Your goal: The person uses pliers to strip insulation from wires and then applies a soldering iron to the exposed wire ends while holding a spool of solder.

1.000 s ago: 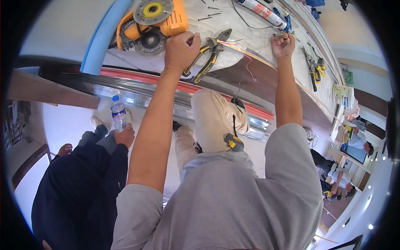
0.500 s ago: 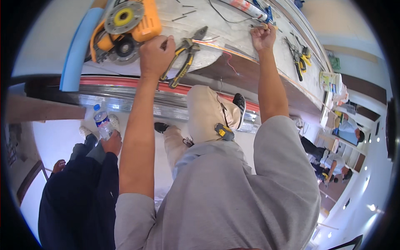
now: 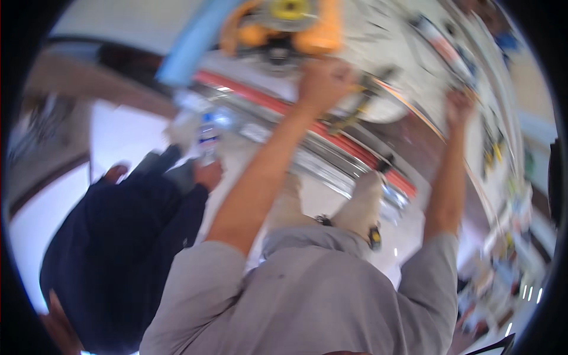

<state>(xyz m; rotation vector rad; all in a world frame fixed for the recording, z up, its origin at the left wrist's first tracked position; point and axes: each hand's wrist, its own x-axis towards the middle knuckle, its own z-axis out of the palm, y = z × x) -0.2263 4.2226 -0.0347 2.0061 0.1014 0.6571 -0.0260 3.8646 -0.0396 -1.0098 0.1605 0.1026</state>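
My left hand (image 3: 325, 86) is closed in a fist at the near edge of the worktop (image 3: 387, 50), just below an orange power saw (image 3: 322, 32) with a round disc. What the fist holds, if anything, is hidden. Immediately right of it, yellow-and-black pliers (image 3: 358, 106) jut over the edge, blurred. Farther right, my right hand (image 3: 460, 106) has its fingers drawn together near the lower end of a white-and-red tube (image 3: 447, 53) with blue parts. Motion smears those fingertips, so anything small between them cannot be made out.
Yellow-and-black hand tools (image 3: 492, 148) lie right of my right hand. A blue roll (image 3: 198, 44) leans at the left. Red lengths (image 3: 254, 94) and metal profiles (image 3: 322, 165) lie below the worktop. At left, a person in dark clothes (image 3: 118, 254) holds a water bottle (image 3: 208, 139).
The whole view has swung and blurred, so the worktop, saw and both hands appear farther right and the hands lower. Both hands stay beside the same tools.
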